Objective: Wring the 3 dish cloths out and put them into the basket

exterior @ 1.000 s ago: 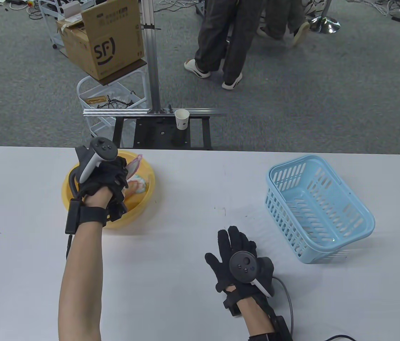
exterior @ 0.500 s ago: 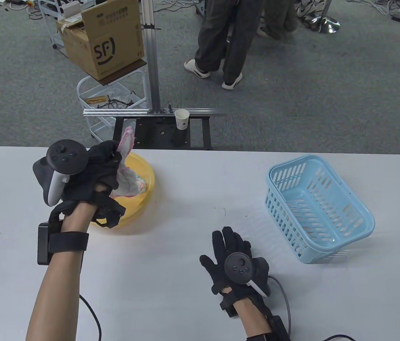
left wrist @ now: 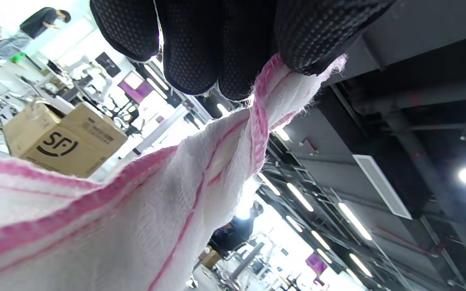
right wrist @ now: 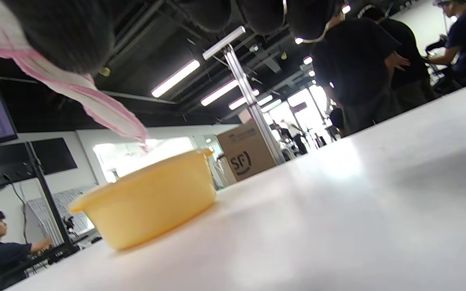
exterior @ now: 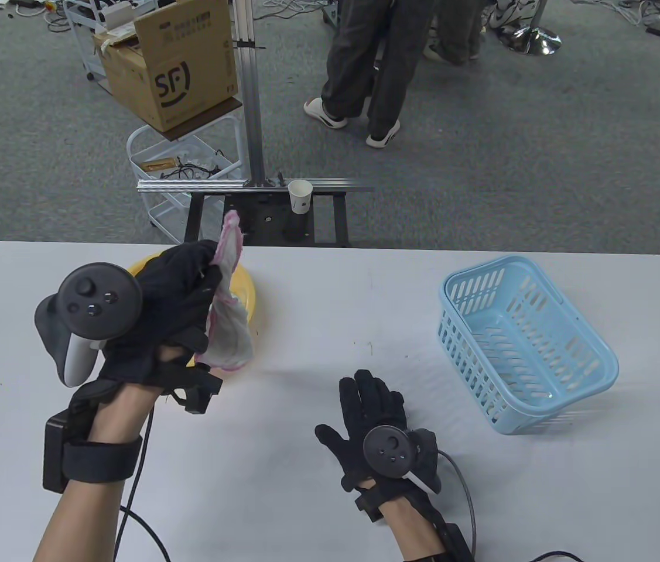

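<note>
My left hand (exterior: 201, 281) grips a white dish cloth with pink stripes (exterior: 227, 328) and holds it up over the yellow bowl (exterior: 250, 290). The cloth hangs down from the fist, one end sticking up past the fingers. The left wrist view shows the gloved fingers (left wrist: 192, 48) curled round the twisted cloth (left wrist: 136, 210). My right hand (exterior: 365, 404) lies flat on the table with straight fingers and holds nothing. The light blue basket (exterior: 575, 374) stands at the right with nothing in it. In the right wrist view the cloth (right wrist: 107, 109) dangles above the bowl (right wrist: 148, 202). The bowl's contents are hidden.
The white table (exterior: 330, 304) stretches between bowl and basket. Behind its far edge stand a paper cup (exterior: 300, 196) on a black frame, a metal post (exterior: 250, 88) and a cardboard box (exterior: 174, 64). People's legs (exterior: 365, 70) are on the carpet beyond.
My left hand has lifted the pink-striped cloth out of the bowl, rising and coming nearer. My right hand has slid slightly left, still flat on the table.
</note>
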Tool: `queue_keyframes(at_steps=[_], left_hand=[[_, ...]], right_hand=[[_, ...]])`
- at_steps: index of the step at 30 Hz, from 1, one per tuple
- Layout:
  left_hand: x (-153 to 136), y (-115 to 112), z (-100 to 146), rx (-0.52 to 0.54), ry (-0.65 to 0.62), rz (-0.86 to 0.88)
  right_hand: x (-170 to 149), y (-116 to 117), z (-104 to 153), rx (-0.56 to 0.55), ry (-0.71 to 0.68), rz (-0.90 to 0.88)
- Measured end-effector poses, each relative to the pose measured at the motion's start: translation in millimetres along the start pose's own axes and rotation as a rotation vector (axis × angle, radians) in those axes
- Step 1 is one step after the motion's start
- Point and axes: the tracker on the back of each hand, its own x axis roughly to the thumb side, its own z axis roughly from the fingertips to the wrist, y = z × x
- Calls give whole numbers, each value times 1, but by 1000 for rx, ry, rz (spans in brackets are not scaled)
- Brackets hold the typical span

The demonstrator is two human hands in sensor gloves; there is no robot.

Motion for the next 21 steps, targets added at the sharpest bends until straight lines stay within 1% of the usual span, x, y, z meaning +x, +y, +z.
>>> queue_keyframes(at_steps=[5, 8, 12, 15, 17, 19, 21], left_hand=[[10, -26, 14, -49, -45, 9], [12, -45, 20, -74, -64, 26], [14, -74, 29, -123, -91, 76], [14, -92, 37, -155, -107, 101], [15, -106, 43, -181, -122, 132], [16, -113, 47, -193, -135, 157], [16, -118, 52, -203, -148, 181]], right_hand=[[13, -10, 2, -116, -93, -35], [20, -13, 3, -114, -115, -66], [29, -18, 4, -173, -157, -64], [31, -20, 5, -199, -162, -86], [30, -21, 5, -248, -166, -125], [27, -23, 6, -263, -154, -132], [24, -26, 6, -317, -140, -144]])
